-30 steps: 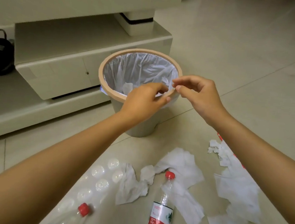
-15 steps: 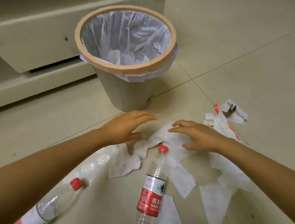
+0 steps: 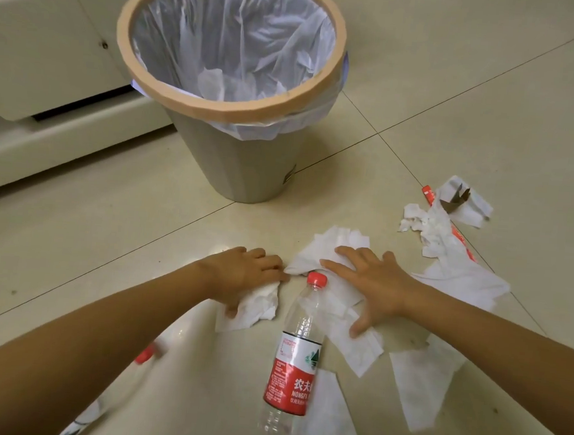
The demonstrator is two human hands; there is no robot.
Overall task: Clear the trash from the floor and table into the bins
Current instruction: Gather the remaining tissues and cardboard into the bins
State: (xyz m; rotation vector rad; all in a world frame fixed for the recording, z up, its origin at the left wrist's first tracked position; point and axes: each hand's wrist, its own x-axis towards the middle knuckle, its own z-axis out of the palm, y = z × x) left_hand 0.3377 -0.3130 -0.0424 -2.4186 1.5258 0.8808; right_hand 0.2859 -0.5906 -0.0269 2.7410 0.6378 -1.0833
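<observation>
Both hands are down on the tiled floor (image 3: pixel 477 95) in front of the bin (image 3: pixel 245 166). The left hand (image 3: pixel 243 275) has its grip curled over a crumpled tissue (image 3: pixel 258 304), fingers and thumb bunching the paper against the floor. The right hand (image 3: pixel 373 286) lies flat with fingers spread wide, its grip fully open, pressing on a larger sheet of tissue (image 3: pixel 331 245) that sticks out beyond the fingertips and under the palm.

Between the two hands lies a clear plastic bottle (image 3: pixel 293 358) with a red cap and a red and white label, its cap pointing toward the bin and nearly touching the tissue under the right hand. A second bottle (image 3: pixel 117 389) with a red cap lies partly hidden beneath the left forearm and is blurred.

More torn tissue sheets (image 3: pixel 420 385) lie on the floor under and beside the right forearm. Farther right, a heap of shredded paper (image 3: pixel 432 228) lies over a red wrapper (image 3: pixel 430 194).

The bin stands upright, well apart from the hands, with a tan rim and a thin plastic liner (image 3: pixel 231 34); a few bits of tissue lie at its bottom. Behind it is a pale low cabinet (image 3: pixel 45 44).
</observation>
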